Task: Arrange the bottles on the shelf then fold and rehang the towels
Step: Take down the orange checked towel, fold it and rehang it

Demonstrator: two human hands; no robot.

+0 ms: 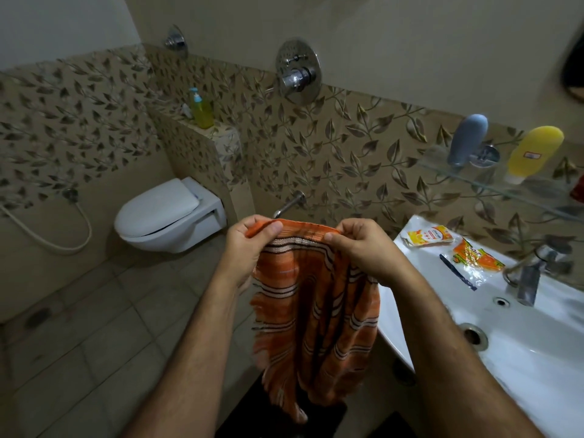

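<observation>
Left hand [249,248] & right hand [360,248] each pinch top edge of orange striped towel [316,311], hanging mid-air beside sink [537,358]. Prob light, limp, fringe floppy; best grip at top corners. Bottles [534,153] on glass shelf [493,184].

Single head-worn wide-angle view, looking forward and down from close above the forearms. Faces the far tiled wall [363,147]; toilet [167,216] far left, sink [521,358] near right, floor [94,327] below. Edges bend from lens distortion.
</observation>
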